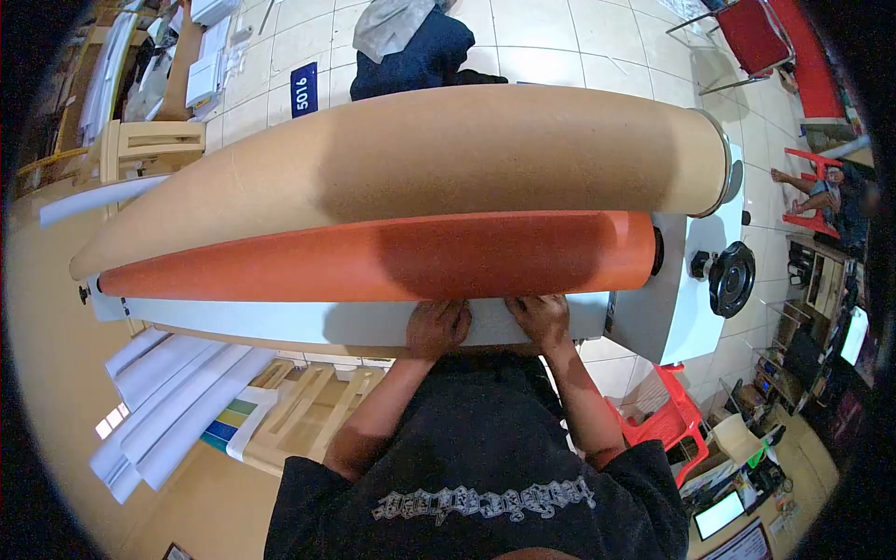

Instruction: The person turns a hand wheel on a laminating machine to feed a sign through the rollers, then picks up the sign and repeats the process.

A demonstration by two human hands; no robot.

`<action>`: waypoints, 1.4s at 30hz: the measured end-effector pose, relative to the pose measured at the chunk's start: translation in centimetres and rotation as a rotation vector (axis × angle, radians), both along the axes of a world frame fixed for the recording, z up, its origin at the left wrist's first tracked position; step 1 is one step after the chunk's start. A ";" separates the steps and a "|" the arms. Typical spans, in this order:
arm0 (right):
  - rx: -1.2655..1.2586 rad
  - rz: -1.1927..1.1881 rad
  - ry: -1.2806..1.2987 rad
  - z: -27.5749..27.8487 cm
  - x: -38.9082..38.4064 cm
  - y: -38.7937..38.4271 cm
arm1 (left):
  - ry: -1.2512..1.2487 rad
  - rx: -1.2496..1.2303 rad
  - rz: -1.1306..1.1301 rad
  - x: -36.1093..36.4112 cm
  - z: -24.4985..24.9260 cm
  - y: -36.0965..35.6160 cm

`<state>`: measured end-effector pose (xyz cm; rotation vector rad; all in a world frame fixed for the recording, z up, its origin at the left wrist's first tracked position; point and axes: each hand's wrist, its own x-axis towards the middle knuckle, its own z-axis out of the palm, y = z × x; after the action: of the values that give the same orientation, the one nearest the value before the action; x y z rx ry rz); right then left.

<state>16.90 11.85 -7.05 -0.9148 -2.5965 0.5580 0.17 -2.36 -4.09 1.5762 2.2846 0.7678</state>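
Observation:
A long orange roller (504, 252) lies across a white machine bed (373, 327) in front of me, with a thick brown roller (523, 149) above and behind it. My left hand (437, 327) rests on the bed against the near side of the orange roller, its fingers curled in. A short way to the right, my right hand (541, 319) is closed in the same place, fingers bent toward the left hand. Whatever the fingertips hold, if anything, is hidden. Both hands are near the roller's underside.
A black handwheel (732, 280) sticks out at the machine's right end. White paper rolls (187, 392) lie at the lower left beside a wooden frame (317, 401). A red plastic chair (667, 420) stands behind me to the right. A seated person (826, 191) is at far right.

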 end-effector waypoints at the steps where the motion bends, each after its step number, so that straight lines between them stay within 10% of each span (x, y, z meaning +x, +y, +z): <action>1: 0.000 -0.001 -0.001 0.2 -0.2 0.1 | -0.001 0.000 -0.001 0.0 -0.2 0.0; 42: -0.039 0.065 0.105 1.4 -0.6 1.1 | 0.048 0.013 -0.008 0.1 -0.3 -0.1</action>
<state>16.34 12.96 -5.64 -0.7934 -2.5370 0.6575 0.24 -2.49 -4.39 1.6258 2.3101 0.7526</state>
